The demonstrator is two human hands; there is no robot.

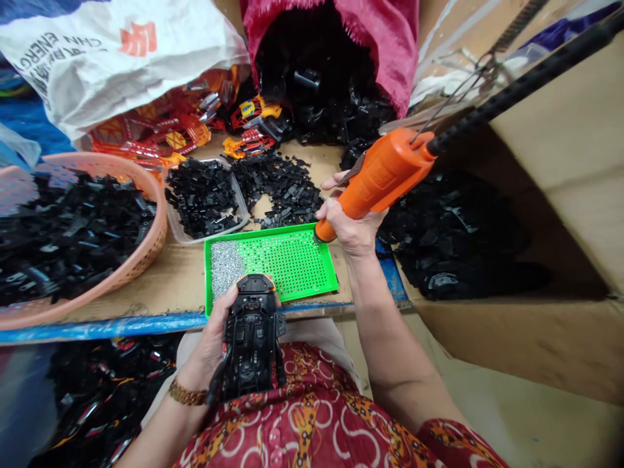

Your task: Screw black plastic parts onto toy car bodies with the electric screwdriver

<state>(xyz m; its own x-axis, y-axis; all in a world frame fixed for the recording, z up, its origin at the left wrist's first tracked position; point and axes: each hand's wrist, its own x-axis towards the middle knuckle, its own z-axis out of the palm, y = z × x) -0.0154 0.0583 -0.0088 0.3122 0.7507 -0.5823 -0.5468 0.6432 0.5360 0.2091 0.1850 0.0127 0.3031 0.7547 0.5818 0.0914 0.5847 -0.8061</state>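
My left hand [216, 335] is closed around a black toy car chassis [251, 341], held underside up close to my body. In my right hand [358, 227] is an orange electric screwdriver [380, 172], hanging from a black cord. Its lower end points down at the right end of a green perforated tray [334, 276]. Small silvery screws [227, 263] are heaped at the tray's left end, and the rest of it shows rows of holes. Whether a screw sits on the screwdriver's tip is too small to tell.
Left stands a pink basket [158, 224] of black parts, beside a clear plastic tub [241, 201] of small black pieces. Loose black pieces [287, 192] lie behind the tray. Orange-red car shells [160, 133] spill from a white sack [121, 52]. A cardboard box [507, 344] stands right.
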